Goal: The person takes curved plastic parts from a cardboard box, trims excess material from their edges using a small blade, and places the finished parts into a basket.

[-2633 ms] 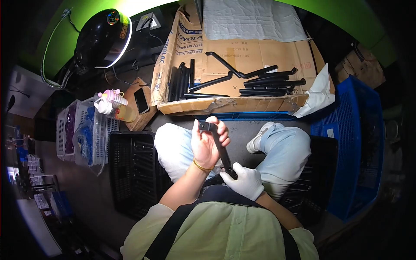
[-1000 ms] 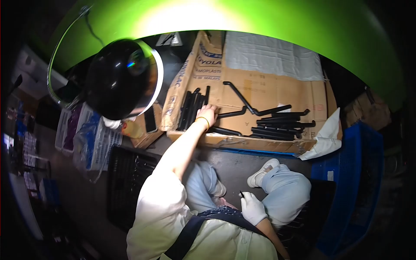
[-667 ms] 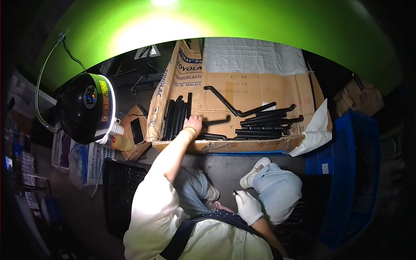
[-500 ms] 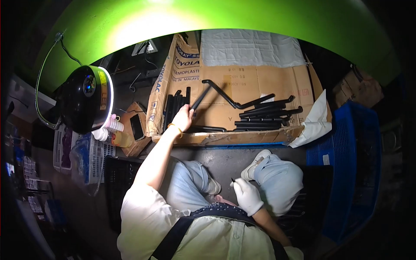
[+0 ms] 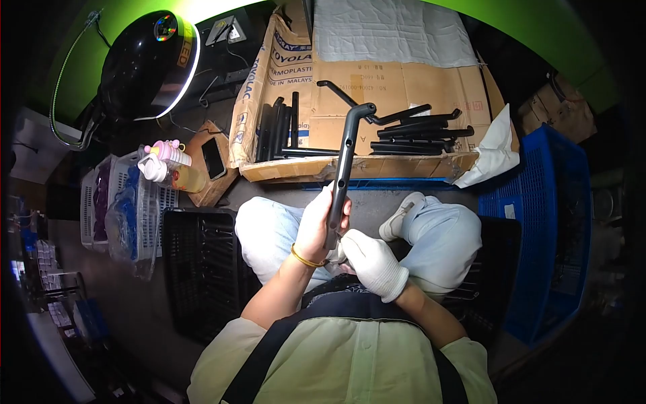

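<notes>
My bare left hand (image 5: 316, 225) is wrapped round the lower part of a black tube (image 5: 346, 158), which stands up in front of me. The tube has a bent top end and several small holes along its side. My gloved right hand (image 5: 374, 262) is closed at the tube's lower end; what its fingertips pinch is too small to make out. Beyond my hands, a flattened cardboard box (image 5: 363, 165) bears more black tubes, with one pile at its left (image 5: 272, 131) and another at its right (image 5: 420, 135).
A black lamp (image 5: 145, 64) hangs at upper left. Bottles (image 5: 165, 165) and a phone (image 5: 214, 159) are on a wooden board. Black crates (image 5: 202, 269) flank my legs. A blue crate (image 5: 548, 229) is at right, and white baskets (image 5: 128, 209) are at left.
My left hand has come back from the box to my lap with a tube, which now stands upright. My right hand has moved up to the tube's lower end.
</notes>
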Available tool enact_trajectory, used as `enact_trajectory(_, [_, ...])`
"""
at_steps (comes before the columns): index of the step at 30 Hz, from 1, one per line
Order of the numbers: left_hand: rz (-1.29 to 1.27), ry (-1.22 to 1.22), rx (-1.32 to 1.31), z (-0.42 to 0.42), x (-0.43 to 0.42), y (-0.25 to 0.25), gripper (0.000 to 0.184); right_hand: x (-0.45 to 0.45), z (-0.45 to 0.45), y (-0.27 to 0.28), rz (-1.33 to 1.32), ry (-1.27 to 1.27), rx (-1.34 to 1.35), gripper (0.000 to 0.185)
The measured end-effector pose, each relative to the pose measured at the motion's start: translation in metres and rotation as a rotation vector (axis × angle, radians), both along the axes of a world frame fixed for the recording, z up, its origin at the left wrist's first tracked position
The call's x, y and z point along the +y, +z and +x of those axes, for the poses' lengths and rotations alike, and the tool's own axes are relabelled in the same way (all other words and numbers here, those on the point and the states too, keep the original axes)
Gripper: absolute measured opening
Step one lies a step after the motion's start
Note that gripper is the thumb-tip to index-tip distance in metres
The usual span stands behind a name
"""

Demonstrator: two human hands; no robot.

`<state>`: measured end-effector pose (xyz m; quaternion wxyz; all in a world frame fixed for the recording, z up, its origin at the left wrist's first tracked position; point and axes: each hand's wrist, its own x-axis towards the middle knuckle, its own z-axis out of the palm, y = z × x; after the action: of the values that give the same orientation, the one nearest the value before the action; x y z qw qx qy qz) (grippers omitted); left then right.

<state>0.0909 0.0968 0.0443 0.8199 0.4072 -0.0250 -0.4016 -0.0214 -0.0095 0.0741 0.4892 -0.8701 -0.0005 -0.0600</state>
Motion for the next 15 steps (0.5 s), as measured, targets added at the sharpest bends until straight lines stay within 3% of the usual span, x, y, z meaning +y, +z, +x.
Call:
enact_trajectory(8, [0.104,-0.008,-0.147,-0.010,0.002,0.009,0.047,0.002,-0.006,-0.003,-0.157,0.088,-0.043,0.015])
enact_trajectory(10, [0.136,-0.005,-0.173,-0.011,0.002,0.009,0.049,0.001,-0.008,-0.007,-0.246,0.118,-0.100,0.030])
enact_trajectory(15, [0.165,0.013,-0.276,-0.015,0.004,0.006,0.048,0.002,-0.008,-0.005,-0.237,0.115,-0.106,0.015])
